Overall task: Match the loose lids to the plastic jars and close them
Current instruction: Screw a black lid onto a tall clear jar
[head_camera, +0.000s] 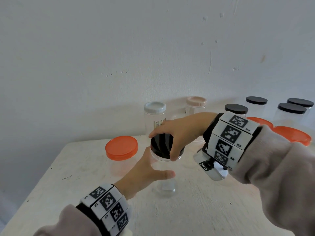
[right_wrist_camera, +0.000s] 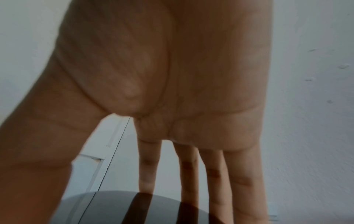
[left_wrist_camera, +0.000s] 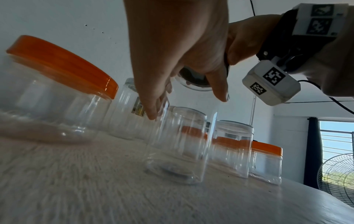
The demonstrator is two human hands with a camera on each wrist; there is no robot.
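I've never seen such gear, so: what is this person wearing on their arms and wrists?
The left hand and right hand are bare. Both arms wear loose grey-beige fabric sleeves. Each wrist carries a band of white blocks printed with black square codes, over a black strap. A small white box bearing similar codes sits under the right wrist, trailing a thin black cable.

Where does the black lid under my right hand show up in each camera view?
Head: black lid at centre, on the clear jar.
Left wrist: black lid upper middle, seen from below.
Right wrist: black lid at the bottom edge, glossy, under the fingertips.
Shared landmark: the right hand gripping it.
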